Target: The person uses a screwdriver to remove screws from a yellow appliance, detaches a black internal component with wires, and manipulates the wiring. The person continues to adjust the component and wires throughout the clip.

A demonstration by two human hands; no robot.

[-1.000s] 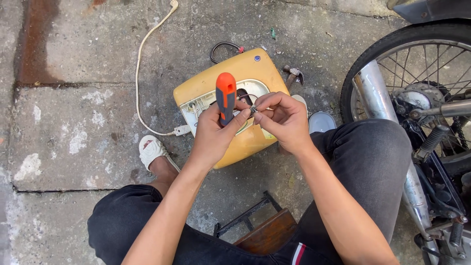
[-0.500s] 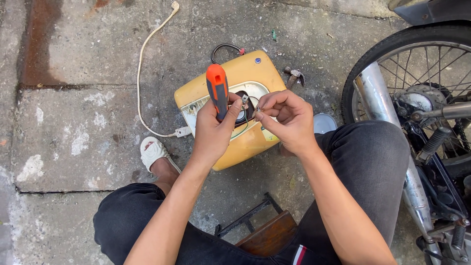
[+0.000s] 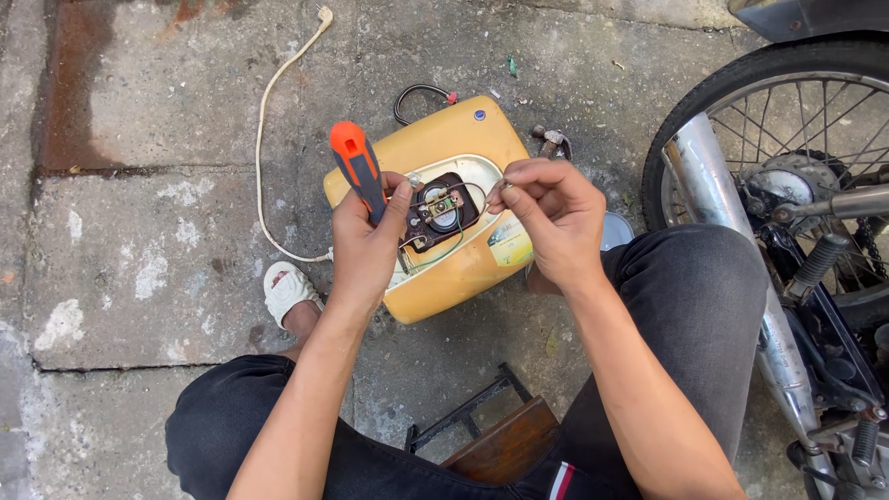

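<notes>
Yellow appliance (image 3: 463, 268), lying on the concrete floor below both hands, opening facing up: left hand (image 3: 369, 243) is gripping an orange-handled screwdriver (image 3: 358, 169) upright, right hand (image 3: 551, 218) is pinching something tiny, nearer the exposed circuit board (image 3: 442, 210).

A cracked concrete floor (image 3: 139, 259) bears a yellow appliance (image 3: 463, 148), white cord (image 3: 264, 139) and motorbike wheel (image 3: 787, 120).

Hands (image 3: 370, 243) apart (perhaps screw out)

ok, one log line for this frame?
left hand: holds orange screwdriver | right hand: pinches small part, kind unclear | yellow casing: open, wiring exposed
</notes>
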